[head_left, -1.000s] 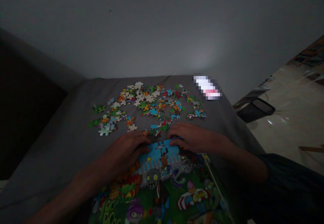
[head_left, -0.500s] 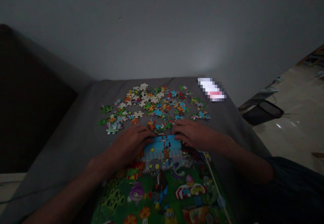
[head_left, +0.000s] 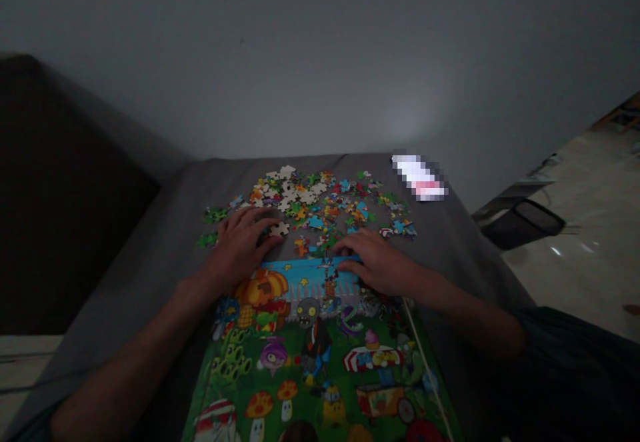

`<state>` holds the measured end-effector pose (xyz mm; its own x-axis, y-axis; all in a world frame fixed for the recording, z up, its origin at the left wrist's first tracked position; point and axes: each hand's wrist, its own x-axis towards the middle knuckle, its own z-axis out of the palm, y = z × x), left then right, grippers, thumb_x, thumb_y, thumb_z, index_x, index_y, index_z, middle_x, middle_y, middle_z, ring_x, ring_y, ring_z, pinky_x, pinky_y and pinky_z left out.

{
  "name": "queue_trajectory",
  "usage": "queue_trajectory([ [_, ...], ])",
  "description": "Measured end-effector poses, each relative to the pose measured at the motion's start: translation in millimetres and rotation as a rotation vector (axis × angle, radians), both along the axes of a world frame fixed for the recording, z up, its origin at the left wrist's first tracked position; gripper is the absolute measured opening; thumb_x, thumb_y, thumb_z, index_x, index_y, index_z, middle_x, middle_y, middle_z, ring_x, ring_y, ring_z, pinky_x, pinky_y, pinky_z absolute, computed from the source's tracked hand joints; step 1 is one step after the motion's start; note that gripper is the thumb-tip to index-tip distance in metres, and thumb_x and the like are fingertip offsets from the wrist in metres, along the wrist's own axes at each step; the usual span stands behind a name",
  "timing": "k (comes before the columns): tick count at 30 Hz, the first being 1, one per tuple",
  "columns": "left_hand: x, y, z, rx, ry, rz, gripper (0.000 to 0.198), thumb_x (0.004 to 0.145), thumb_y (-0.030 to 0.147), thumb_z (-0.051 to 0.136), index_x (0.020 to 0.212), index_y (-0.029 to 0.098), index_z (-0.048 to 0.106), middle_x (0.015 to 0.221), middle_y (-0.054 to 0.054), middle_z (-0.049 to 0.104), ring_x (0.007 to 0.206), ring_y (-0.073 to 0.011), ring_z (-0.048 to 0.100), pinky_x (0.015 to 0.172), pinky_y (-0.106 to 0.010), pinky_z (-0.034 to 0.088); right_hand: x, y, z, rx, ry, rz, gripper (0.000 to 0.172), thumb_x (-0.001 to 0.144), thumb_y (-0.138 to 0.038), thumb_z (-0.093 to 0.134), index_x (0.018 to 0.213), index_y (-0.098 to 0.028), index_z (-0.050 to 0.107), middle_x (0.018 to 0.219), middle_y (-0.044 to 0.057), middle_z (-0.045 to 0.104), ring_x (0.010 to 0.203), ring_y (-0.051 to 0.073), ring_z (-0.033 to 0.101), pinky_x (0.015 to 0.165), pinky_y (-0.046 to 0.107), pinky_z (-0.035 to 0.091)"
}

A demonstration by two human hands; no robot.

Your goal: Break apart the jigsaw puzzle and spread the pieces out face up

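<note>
A picture board (head_left: 315, 335) with colourful cartoon plants and a grey zombie figure lies in front of me, its blue strip at the far edge. My left hand (head_left: 243, 239) is over the loose jigsaw pieces beyond the board's upper left, fingers spread and bent down. A bare-backed jigsaw piece (head_left: 279, 229) lies at its fingertips; what is under the palm is hidden. My right hand (head_left: 373, 259) rests at the upper right edge of the board, fingers bent, thumb apart from them. No piece shows clearly between them.
A pile of loose jigsaw pieces (head_left: 300, 195), some face down, spreads over the grey cloth surface (head_left: 150, 275). A lit, blurred-out phone-like object (head_left: 419, 177) lies at the back right by the wall (head_left: 320, 62). A dark framed object (head_left: 537, 219) stands off to the right above the floor.
My left hand has moved from the board's top edge forward and left onto the loose pieces, uncovering a pumpkin picture. My right hand has shifted only slightly.
</note>
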<state>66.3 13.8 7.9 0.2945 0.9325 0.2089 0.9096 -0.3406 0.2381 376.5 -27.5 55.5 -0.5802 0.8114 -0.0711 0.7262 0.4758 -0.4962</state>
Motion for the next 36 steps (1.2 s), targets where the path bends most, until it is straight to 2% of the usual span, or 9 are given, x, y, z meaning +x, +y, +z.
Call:
queue_trajectory([
  [3, 3.1, 3.2, 2.2, -0.001, -0.028, 0.002, 0.028, 0.103, 0.045, 0.064, 0.123, 0.028, 0.075, 0.150, -0.008, 0.065, 0.146, -0.0389, 0.049, 0.115, -0.063, 0.039, -3.9, -1.1, 1.0, -0.090, 0.076, 0.014, 0.012, 0.096, -0.011, 0.075, 0.103, -0.020, 0.073, 0.101, 0.005, 0.074, 0.103, 0.021, 0.065, 0.095, 0.036, 0.050],
  [6, 5.6, 7.6, 5.5, 0.007, -0.058, -0.005, 0.024, 0.103, 0.042, 0.061, 0.113, 0.026, 0.077, 0.145, -0.008, 0.069, 0.141, -0.0379, 0.054, 0.112, -0.062, 0.041, -6.1, -0.4, -3.0, -0.072, 0.101, 0.034, 0.014, 0.094, -0.008, 0.075, 0.091, -0.020, 0.070, 0.094, 0.003, 0.072, 0.099, 0.020, 0.064, 0.088, 0.033, 0.047],
  [11, 7.1, 8.1, 16.2, 0.056, -0.107, -0.001, 0.031, 0.105, 0.045, 0.054, 0.109, 0.025, 0.076, 0.137, -0.010, 0.073, 0.135, -0.0380, 0.059, 0.110, -0.061, 0.042, -5.7, 8.7, -15.3, -0.007, 0.136, -0.086, 0.011, 0.094, -0.015, 0.078, 0.092, -0.020, 0.069, 0.088, 0.002, 0.069, 0.086, 0.018, 0.062, 0.079, 0.031, 0.045],
  [17, 3.4, -26.5, 28.0, 0.148, -0.167, 0.006, 0.040, 0.105, 0.052, 0.047, 0.105, 0.024, 0.076, 0.130, -0.012, 0.076, 0.129, -0.0359, 0.064, 0.109, -0.059, 0.043, -7.0, 3.4, -19.4, 0.105, 0.148, -0.135, 0.005, 0.101, -0.016, 0.069, 0.098, -0.019, 0.069, 0.104, 0.007, 0.069, 0.103, 0.022, 0.062, 0.097, 0.039, 0.046],
  [20, 3.5, -29.1, 29.1, 0.174, -0.183, -0.017, 0.043, 0.105, 0.054, 0.046, 0.104, 0.024, 0.076, 0.127, -0.012, 0.077, 0.126, -0.0352, 0.065, 0.107, -0.057, 0.044, -5.3, 3.9, -16.5, 0.118, 0.147, -0.113, 0.005, 0.099, -0.016, 0.072, 0.096, -0.020, 0.070, 0.108, 0.008, 0.069, 0.111, 0.024, 0.061, 0.104, 0.041, 0.045],
  [26, 5.3, 0.9, 32.2, 0.228, -0.198, -0.033, 0.042, 0.106, 0.055, 0.046, 0.104, 0.025, 0.075, 0.124, -0.010, 0.078, 0.125, -0.0341, 0.066, 0.108, -0.056, 0.043, -2.0, 7.3, -5.9, 0.047, 0.051, 0.005, 0.004, 0.098, -0.018, 0.074, 0.096, -0.019, 0.070, 0.104, 0.007, 0.071, 0.108, 0.024, 0.060, 0.097, 0.041, 0.046],
  [29, 6.0, 8.9, 32.0, 0.214, -0.196, -0.052, 0.041, 0.106, 0.054, 0.048, 0.104, 0.024, 0.075, 0.124, -0.010, 0.078, 0.125, -0.0340, 0.066, 0.108, -0.056, 0.043, -2.7, 10.6, -4.5, -0.014, 0.027, -0.021, 0.007, 0.095, -0.017, 0.078, 0.094, -0.019, 0.072, 0.102, 0.007, 0.072, 0.104, 0.023, 0.062, 0.093, 0.038, 0.047],
  [32, 6.0, 3.7, 31.5, 0.183, -0.203, -0.061, 0.042, 0.106, 0.055, 0.049, 0.104, 0.023, 0.076, 0.123, -0.010, 0.078, 0.123, -0.0333, 0.067, 0.109, -0.056, 0.045, -4.0, 13.7, -7.6, -0.030, 0.065, -0.071, 0.009, 0.091, -0.017, 0.082, 0.089, -0.020, 0.073, 0.094, 0.004, 0.072, 0.096, 0.021, 0.064, 0.088, 0.036, 0.047],
  [36, 7.3, -24.2, 36.8, 0.159, -0.249, -0.127, 0.043, 0.107, 0.053, 0.048, 0.105, 0.022, 0.079, 0.113, -0.009, 0.077, 0.108, -0.0269, 0.070, 0.101, -0.045, 0.054, -6.8, 10.1, -12.4, 0.055, 0.103, -0.131, 0.008, 0.094, -0.017, 0.079, 0.089, -0.020, 0.073, 0.093, 0.005, 0.072, 0.097, 0.023, 0.064, 0.091, 0.038, 0.046],
])
